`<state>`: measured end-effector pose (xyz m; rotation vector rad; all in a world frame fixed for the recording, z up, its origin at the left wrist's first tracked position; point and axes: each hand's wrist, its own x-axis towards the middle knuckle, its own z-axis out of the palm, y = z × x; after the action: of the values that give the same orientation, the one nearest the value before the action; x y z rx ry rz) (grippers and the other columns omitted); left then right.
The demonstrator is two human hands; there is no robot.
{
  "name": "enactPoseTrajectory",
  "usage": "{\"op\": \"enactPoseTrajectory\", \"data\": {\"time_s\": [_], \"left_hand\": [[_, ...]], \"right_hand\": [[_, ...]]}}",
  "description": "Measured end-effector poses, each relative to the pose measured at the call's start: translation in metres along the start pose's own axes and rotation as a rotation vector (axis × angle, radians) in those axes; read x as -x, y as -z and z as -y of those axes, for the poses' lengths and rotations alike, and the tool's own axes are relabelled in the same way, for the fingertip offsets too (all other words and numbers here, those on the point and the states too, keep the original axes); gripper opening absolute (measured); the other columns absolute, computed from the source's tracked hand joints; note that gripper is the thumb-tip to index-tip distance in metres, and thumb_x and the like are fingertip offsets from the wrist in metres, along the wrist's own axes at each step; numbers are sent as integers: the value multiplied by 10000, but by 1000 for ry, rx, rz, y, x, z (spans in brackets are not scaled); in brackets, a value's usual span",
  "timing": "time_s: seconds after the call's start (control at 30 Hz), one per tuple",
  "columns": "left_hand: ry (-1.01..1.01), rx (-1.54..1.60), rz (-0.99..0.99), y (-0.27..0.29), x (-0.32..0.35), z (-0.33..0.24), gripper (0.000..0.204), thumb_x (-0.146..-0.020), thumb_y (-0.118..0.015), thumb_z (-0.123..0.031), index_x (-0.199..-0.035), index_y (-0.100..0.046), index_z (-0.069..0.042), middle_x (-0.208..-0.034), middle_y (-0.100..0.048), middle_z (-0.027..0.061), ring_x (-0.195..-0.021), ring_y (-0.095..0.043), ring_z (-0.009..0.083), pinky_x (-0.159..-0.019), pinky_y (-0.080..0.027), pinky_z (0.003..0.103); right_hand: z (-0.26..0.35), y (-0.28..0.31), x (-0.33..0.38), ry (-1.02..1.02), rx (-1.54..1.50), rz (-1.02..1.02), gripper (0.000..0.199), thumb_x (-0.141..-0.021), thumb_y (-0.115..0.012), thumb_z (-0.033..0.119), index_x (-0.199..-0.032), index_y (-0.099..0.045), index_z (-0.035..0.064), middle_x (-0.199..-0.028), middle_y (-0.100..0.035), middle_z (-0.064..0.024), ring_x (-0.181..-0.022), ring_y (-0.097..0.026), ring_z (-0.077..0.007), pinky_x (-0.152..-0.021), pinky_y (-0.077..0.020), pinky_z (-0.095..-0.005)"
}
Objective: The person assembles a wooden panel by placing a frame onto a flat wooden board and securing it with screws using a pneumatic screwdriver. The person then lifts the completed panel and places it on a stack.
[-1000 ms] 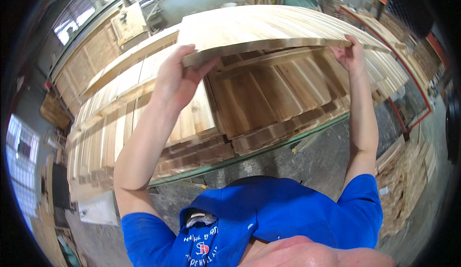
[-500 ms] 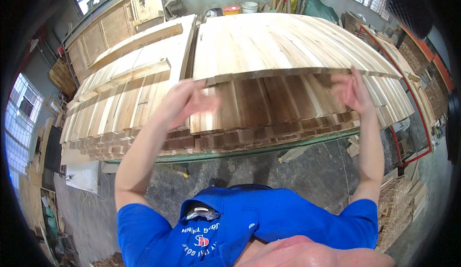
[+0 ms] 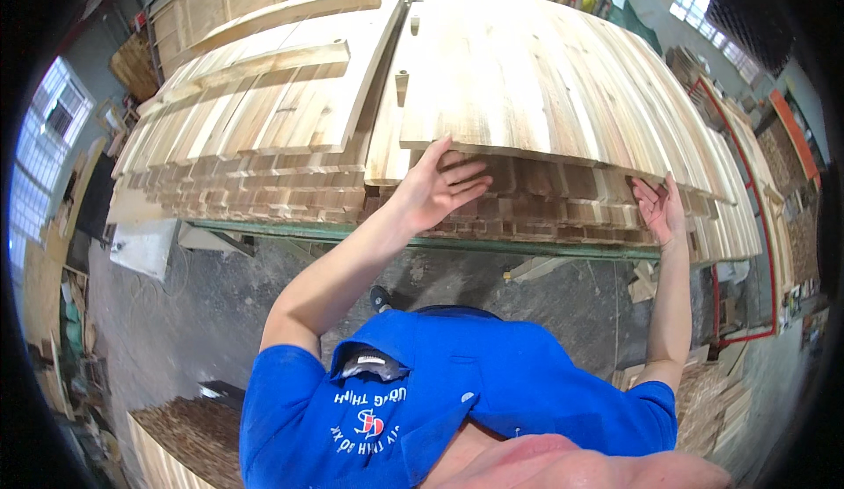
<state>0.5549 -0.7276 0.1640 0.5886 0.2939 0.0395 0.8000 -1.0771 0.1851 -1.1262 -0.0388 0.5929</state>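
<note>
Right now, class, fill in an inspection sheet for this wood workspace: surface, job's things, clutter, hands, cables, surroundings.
Surface: green-edged bench, loaded with stacked boards.
Job's things: top panel lying flat on the right stack; left stack beside it.
Clutter: wood offcuts on the floor under the bench.
Hands: left hand and right hand both open, at the panel's near edge.
Cables: nothing seen.
Surroundings: windows, more timber piles, concrete floor.

Grey concrete floor (image 3: 202,304), bright windows (image 3: 53,120), green-edged workbench (image 3: 290,229), stacked timber beyond.
</note>
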Motion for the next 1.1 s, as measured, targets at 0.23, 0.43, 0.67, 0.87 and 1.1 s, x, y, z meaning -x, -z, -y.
{"op": "enactPoseTrajectory", "data": {"time_s": [0.23, 0.43, 0.67, 0.87, 1.1], "left_hand": [[-197, -5, -334, -18, -19, -2, 312, -910, -491, -321, -1059, -440, -51, -913, -587, 98, -749, -611, 150, -536, -480, 240], [-266, -92, -298, 1, -12, -16, 208, -888, -520, -239, -950, -478, -46, -902, -607, 97, -423, -310, 45, -367, -269, 193], [-270, -135, -375, 22, 4, -27, 213, -890, -524, -314, -852, -461, -114, -853, -648, 104, -416, -326, 38, -361, -246, 173], [-55, -272, -228, 74, 63, -28, 381, -932, -387, -426, -993, -553, -89, -922, -657, 119, -455, -426, 69, -392, -321, 197], [-188, -35, -610, 220, 186, 39, 231, -903, -473, -287, -989, -570, -95, -905, -656, 62, -564, -519, 85, -482, -394, 210]], "right_hand": [[0, 23, -30, 176, -94, -163, 318, -869, -570, 305, -962, -453, 24, -775, -609, -142, -640, -635, -194, -551, -559, -251], [-12, 0, -27, 181, -169, -216, 279, -864, -584, 287, -904, -438, 52, -819, -589, -136, -706, -638, -219, -574, -551, -287], [-36, -33, -15, 178, -86, -295, 280, -886, -542, 319, -931, -436, 64, -724, -528, -71, -690, -607, -223, -528, -499, -302], [-90, -54, 49, 39, 461, 281, 501, -936, -287, 476, -800, -527, 58, -686, -628, -139, -512, -583, -206, -471, -497, -308], [-291, -197, 46, -368, 1047, 995, 446, -845, -535, 377, -1093, -542, 7, -942, -637, -171, -855, -632, -296, -706, -504, -369]]}}
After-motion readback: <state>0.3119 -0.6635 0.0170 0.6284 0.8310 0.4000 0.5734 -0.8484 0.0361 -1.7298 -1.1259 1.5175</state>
